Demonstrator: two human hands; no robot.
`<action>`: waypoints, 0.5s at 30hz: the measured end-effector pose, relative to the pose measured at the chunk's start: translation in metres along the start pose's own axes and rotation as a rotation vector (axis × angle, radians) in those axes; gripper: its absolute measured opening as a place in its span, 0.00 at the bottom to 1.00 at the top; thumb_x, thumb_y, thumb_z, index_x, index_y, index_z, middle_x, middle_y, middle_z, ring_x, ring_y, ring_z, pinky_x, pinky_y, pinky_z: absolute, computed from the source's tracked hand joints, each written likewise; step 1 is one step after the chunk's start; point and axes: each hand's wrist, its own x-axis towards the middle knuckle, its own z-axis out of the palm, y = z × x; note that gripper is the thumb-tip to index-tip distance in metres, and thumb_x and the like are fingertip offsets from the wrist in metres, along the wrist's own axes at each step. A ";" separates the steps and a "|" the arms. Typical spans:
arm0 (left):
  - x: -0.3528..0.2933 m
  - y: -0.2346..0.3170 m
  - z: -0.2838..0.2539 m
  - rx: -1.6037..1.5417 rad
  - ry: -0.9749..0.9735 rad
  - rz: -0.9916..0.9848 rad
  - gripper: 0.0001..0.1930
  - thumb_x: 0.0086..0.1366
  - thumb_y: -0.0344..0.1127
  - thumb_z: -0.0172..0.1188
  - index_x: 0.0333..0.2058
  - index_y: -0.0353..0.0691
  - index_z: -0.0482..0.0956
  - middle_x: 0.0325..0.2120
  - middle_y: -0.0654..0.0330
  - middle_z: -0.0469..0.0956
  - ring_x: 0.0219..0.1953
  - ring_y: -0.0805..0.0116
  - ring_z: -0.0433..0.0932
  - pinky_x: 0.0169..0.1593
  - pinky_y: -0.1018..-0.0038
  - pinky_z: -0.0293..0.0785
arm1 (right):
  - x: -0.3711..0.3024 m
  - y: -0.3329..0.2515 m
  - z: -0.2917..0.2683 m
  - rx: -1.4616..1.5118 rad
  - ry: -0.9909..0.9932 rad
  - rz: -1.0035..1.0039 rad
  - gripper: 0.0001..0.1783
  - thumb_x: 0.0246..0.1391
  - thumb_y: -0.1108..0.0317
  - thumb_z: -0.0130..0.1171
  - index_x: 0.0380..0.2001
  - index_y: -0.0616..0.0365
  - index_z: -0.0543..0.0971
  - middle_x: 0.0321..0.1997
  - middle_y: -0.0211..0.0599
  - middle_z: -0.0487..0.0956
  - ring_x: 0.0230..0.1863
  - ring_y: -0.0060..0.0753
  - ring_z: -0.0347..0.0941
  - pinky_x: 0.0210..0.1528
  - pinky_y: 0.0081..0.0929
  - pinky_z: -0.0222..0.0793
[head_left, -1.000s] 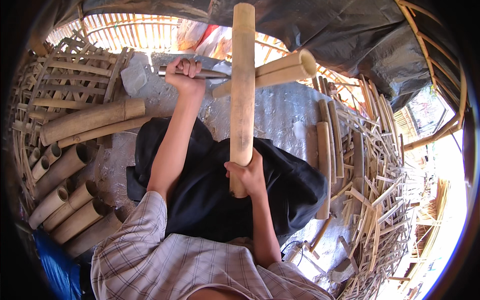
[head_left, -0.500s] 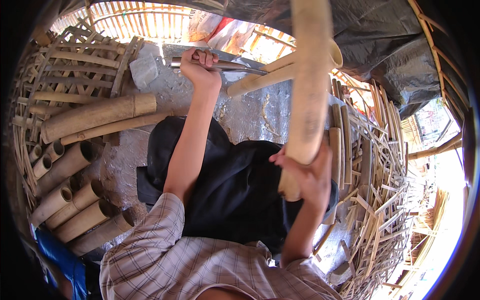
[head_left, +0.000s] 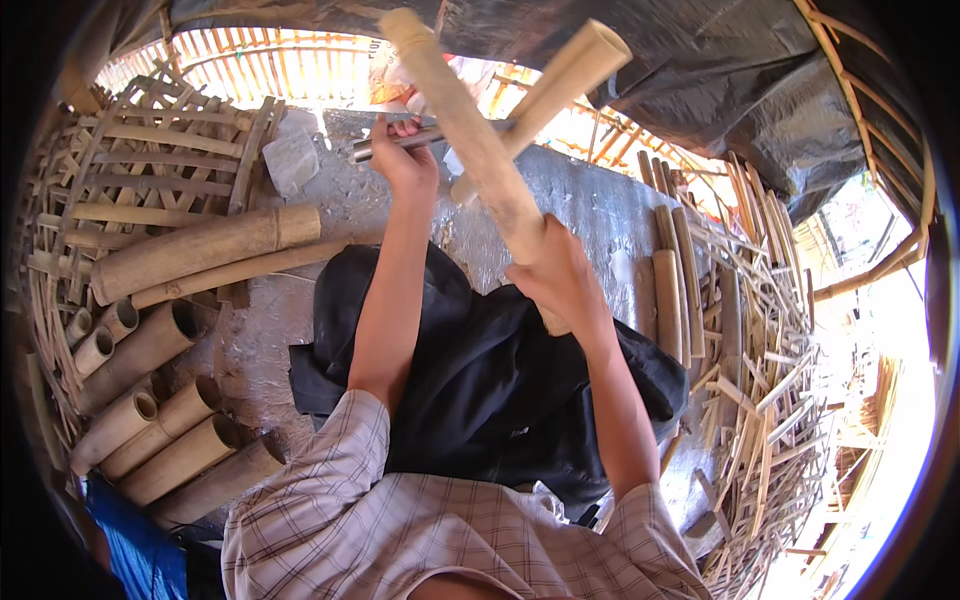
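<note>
My left hand [head_left: 403,160] is closed round the shiny metal handle [head_left: 425,136] of a knife. Its blade is mostly hidden where it meets a bamboo tube [head_left: 565,82]. That tube is tilted, its hollow end up toward the far right and its lower end near the grey ground. My right hand [head_left: 562,272] grips the lower part of a thick, pale wooden club [head_left: 478,155]. The club slants up to the far left and crosses in front of the knife and the tube. Whether it touches them I cannot tell.
Cut bamboo tubes [head_left: 190,435] lie at the left, below a longer bamboo piece [head_left: 215,245] and a woven bamboo lattice [head_left: 160,150]. A pale block [head_left: 292,160] sits beyond. Split bamboo strips [head_left: 765,400] are heaped at the right. Black sheeting [head_left: 720,80] hangs at the far side.
The club has swung from nearly upright down to the left, across the knife and tube. The tube's hollow end now points higher. My left hand has kept its hold on the knife.
</note>
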 end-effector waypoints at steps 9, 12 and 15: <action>0.031 0.046 -0.028 -0.115 -0.002 -0.023 0.22 0.77 0.41 0.48 0.21 0.51 0.56 0.15 0.68 0.58 0.20 0.73 0.60 0.35 0.68 0.71 | -0.004 -0.009 0.031 0.026 -0.103 -0.041 0.30 0.41 0.65 0.70 0.47 0.73 0.77 0.40 0.69 0.82 0.48 0.69 0.80 0.53 0.51 0.75; 0.026 0.049 -0.022 -0.002 -0.051 0.001 0.23 0.78 0.41 0.46 0.20 0.51 0.54 0.14 0.68 0.55 0.18 0.73 0.56 0.33 0.68 0.68 | -0.021 -0.009 0.048 0.081 -0.086 0.010 0.30 0.41 0.65 0.71 0.46 0.73 0.77 0.42 0.69 0.82 0.50 0.70 0.79 0.54 0.50 0.75; 0.014 0.041 0.006 0.170 -0.012 0.123 0.24 0.78 0.41 0.45 0.19 0.51 0.54 0.14 0.68 0.53 0.17 0.72 0.53 0.32 0.68 0.67 | -0.026 -0.003 0.047 0.235 -0.097 -0.014 0.26 0.42 0.69 0.70 0.44 0.74 0.76 0.31 0.59 0.82 0.33 0.51 0.85 0.38 0.41 0.79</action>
